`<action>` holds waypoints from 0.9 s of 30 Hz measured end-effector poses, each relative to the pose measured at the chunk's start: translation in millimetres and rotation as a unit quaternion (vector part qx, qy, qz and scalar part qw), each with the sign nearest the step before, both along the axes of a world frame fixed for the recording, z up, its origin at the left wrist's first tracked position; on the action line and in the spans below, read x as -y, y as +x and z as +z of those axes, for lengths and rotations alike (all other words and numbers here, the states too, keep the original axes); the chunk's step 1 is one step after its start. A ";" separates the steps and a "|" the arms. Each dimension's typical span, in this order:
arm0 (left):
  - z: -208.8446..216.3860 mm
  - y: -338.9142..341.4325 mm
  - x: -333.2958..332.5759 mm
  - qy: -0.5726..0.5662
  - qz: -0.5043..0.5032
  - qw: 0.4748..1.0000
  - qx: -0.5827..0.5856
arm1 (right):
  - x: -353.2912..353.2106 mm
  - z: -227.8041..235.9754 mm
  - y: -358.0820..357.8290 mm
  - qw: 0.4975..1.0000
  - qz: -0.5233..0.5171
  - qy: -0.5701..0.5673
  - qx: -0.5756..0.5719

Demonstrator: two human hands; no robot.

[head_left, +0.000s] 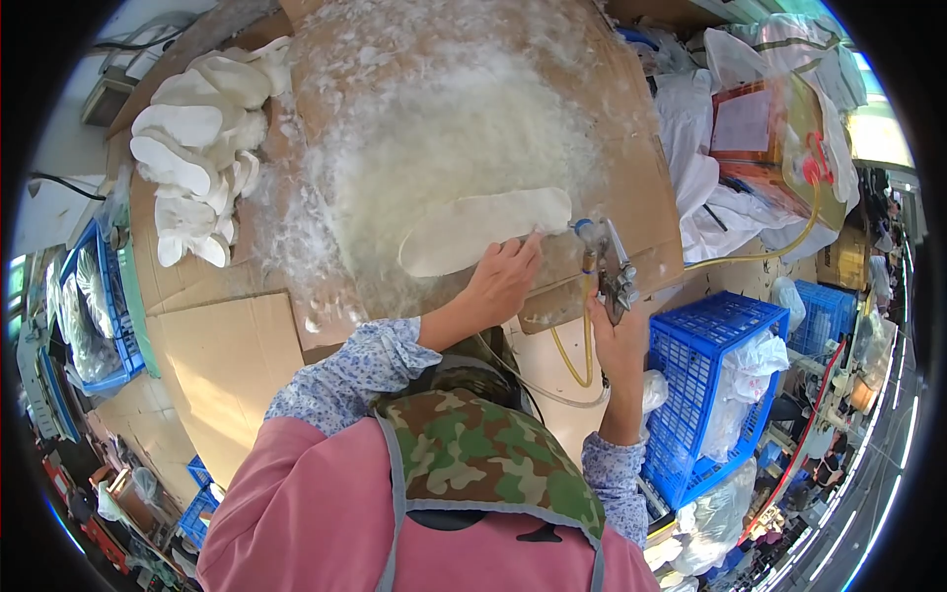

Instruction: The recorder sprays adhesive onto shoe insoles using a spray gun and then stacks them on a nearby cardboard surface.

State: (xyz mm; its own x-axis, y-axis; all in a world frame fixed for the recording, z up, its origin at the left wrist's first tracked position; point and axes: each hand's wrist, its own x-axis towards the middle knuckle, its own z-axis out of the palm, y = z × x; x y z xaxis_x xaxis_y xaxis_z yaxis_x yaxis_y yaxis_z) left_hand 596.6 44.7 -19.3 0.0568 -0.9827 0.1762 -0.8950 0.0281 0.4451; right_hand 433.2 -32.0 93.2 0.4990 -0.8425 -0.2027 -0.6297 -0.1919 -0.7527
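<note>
Left hand (498, 284) palm down, right hand (619, 345) curled

Left grip (505, 281) touching white insole (478, 229), right grip (614, 333) around what seems a spray gun (621, 286)

brown cardboard (631, 187) carries pale fluff (434, 128) and piled white insoles (178, 163).
</note>
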 end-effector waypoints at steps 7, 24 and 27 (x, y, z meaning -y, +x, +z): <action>4.0 61.7 -63.6 -0.091 0.243 0.960 -0.105 | -5.8 2.7 -4.6 0.999 0.010 -0.007 0.038; 36.4 80.6 -117.0 -0.129 0.436 0.745 -0.487 | 1.8 -5.3 -38.9 0.978 0.029 0.207 0.027; 59.5 110.4 -181.8 -0.206 0.429 0.757 -0.447 | 4.7 -0.2 -24.8 0.978 0.089 0.191 -0.013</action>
